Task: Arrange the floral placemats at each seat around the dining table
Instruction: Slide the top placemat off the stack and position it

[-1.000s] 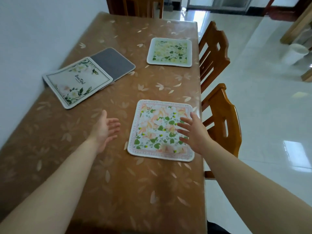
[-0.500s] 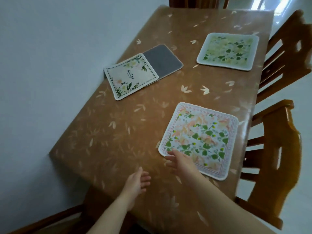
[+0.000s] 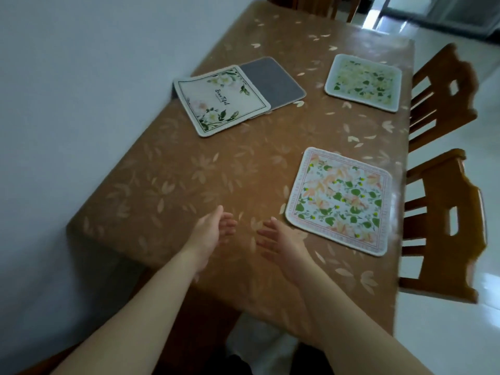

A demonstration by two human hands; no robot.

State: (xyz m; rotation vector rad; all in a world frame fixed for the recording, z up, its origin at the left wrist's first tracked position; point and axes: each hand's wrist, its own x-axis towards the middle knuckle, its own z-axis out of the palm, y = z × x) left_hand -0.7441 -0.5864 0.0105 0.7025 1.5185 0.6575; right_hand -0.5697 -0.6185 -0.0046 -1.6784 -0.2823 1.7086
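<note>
My left hand (image 3: 209, 232) and right hand (image 3: 281, 239) hover empty, grip apart, over the near counter (image 3: 167, 185), pink-leaf placemat (image 3: 339, 200) flat beyond, corner toward me, then white placemat (image 3: 221, 100) overlapping grey mat (image 3: 273, 81), green placemat (image 3: 364, 82) farthest right.

Looked like a home dining room: brown table (image 3: 216, 169) by a white wall (image 3: 67, 90), wooden chairs (image 3: 443, 212) pulled close, flowery placemats (image 3: 338, 201), shiny tiled floor (image 3: 460, 334).
</note>
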